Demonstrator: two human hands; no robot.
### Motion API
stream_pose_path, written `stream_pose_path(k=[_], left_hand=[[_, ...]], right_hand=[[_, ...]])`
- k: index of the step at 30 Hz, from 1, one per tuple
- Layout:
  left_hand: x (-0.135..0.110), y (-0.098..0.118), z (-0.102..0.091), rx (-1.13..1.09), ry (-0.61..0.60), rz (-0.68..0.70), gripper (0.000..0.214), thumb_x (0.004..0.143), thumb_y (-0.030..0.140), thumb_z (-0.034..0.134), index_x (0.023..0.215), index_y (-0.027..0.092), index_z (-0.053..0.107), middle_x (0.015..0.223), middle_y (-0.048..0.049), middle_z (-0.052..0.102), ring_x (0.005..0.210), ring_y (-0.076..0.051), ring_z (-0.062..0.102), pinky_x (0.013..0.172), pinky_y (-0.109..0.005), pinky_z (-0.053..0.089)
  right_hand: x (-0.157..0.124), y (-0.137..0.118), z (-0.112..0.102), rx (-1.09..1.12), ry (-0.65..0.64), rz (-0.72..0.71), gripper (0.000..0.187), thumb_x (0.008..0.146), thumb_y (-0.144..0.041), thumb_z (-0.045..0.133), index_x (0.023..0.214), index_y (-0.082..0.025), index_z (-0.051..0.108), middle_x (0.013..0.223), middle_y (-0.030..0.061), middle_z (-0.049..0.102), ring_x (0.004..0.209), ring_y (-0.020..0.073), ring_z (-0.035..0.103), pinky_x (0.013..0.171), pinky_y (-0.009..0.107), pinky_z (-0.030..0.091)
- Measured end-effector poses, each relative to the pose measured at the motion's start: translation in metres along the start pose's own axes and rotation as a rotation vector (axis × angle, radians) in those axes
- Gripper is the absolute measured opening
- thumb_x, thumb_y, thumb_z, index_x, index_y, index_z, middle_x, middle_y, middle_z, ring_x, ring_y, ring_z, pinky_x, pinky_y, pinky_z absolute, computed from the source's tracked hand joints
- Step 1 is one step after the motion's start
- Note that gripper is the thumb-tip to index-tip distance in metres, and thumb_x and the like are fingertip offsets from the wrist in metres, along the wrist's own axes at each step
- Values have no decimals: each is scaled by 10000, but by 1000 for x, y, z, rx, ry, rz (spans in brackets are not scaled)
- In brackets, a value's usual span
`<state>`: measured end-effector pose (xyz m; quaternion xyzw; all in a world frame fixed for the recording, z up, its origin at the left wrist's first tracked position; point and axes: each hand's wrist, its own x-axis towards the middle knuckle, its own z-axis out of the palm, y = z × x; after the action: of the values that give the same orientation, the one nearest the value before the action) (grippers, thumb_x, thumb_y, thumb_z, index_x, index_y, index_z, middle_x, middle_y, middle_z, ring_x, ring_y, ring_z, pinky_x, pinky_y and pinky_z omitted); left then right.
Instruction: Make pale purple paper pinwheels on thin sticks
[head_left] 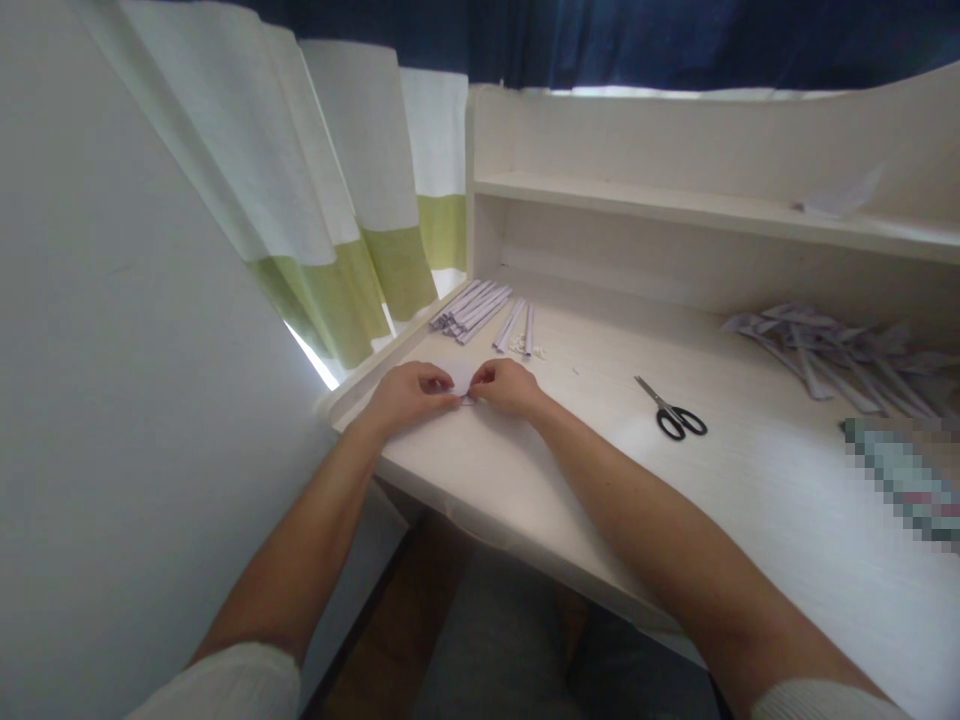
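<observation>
Over the left part of the white desk (592, 470), my left hand (411, 400) and my right hand (508, 387) meet at a small sheet of white paper (454, 376). Each hand pinches the paper's near edge between thumb and fingers, where a narrow fold or roll shows. Just beyond them lie two loose paper tubes (510, 325), with small white scraps (525, 347) beside them. A pile of rolled paper tubes (472, 308) sits farther back, against the desk's left side.
Black-handled scissors (671, 413) lie right of my right forearm. Folded paper pieces with long stems (832, 350) are heaped at the back right, near a blurred-out object (907, 480). A shelf (675, 210) spans the back. Curtains (360, 200) hang at the left.
</observation>
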<state>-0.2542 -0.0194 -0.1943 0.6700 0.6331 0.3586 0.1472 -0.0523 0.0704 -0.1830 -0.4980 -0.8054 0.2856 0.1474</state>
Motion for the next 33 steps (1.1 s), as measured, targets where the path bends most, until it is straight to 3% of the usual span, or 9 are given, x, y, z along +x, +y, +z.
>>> stream_pose_path(k=[6, 9, 13, 15, 18, 22, 27, 30, 33], left_hand=[[7, -10, 2, -123, -25, 20, 219, 840, 443, 776, 839, 231, 828, 934, -60, 820, 890, -247, 741, 806, -355, 558], [7, -6, 1, -110, 76, 41, 208, 849, 412, 747, 808, 217, 805, 880, -61, 811, 842, -243, 733, 803, -360, 565], [0, 26, -3, 30, 403, 211, 122, 887, 305, 715, 862, 207, 783, 859, -44, 779, 832, -220, 710, 853, -370, 546], [-4, 54, -1, 3, 420, 369, 89, 902, 282, 727, 880, 212, 777, 876, -32, 774, 847, -208, 704, 872, -365, 535], [-7, 100, 12, -165, 283, 475, 70, 916, 259, 733, 876, 215, 770, 858, -14, 763, 828, -184, 689, 843, -336, 527], [4, 146, 50, -561, -53, 347, 158, 921, 324, 736, 827, 199, 761, 819, -11, 740, 783, -170, 670, 757, -300, 525], [22, 185, 113, -880, -422, 197, 311, 901, 409, 758, 718, 161, 719, 716, -23, 703, 700, -167, 641, 717, -315, 531], [21, 200, 146, -1002, -524, 128, 332, 841, 400, 835, 680, 150, 686, 672, -26, 697, 644, -159, 630, 673, -317, 531], [16, 203, 164, -1105, -589, 100, 352, 788, 379, 890, 656, 150, 657, 661, -36, 694, 640, -176, 650, 635, -328, 541]], right_hand=[[-4, 2, 3, 93, 28, -9, 98, 812, -289, 786, 875, -239, 840, 926, 76, 820, 912, 266, 718, 849, 357, 497], [-7, -2, 4, 205, 61, -21, 94, 835, -304, 777, 844, -214, 803, 927, 96, 800, 933, 276, 703, 885, 384, 495], [-19, -15, -4, 459, 56, -23, 310, 967, -437, 646, 795, -190, 722, 910, 108, 774, 867, 222, 696, 842, 353, 531], [-32, -17, -15, 619, 6, -26, 485, 1014, -607, 511, 828, -201, 699, 912, 94, 772, 793, 193, 700, 757, 327, 562], [-61, -6, -39, 841, -43, -23, 628, 971, -768, 438, 825, -207, 677, 826, 71, 729, 762, 198, 701, 679, 319, 581], [-109, 33, -71, 1207, 23, 25, 516, 839, -724, 701, 843, -209, 671, 730, 19, 650, 660, 180, 620, 570, 299, 541], [-161, 84, -96, 1189, 205, 69, 499, 801, -687, 772, 799, -202, 654, 707, 6, 619, 655, 179, 610, 544, 296, 523], [-180, 104, -102, 1185, 248, 90, 491, 779, -660, 810, 780, -197, 648, 678, -6, 599, 651, 169, 600, 563, 288, 515], [-186, 115, -102, 1201, 234, 103, 499, 764, -648, 834, 756, -191, 634, 677, 0, 615, 640, 157, 592, 587, 289, 507]])
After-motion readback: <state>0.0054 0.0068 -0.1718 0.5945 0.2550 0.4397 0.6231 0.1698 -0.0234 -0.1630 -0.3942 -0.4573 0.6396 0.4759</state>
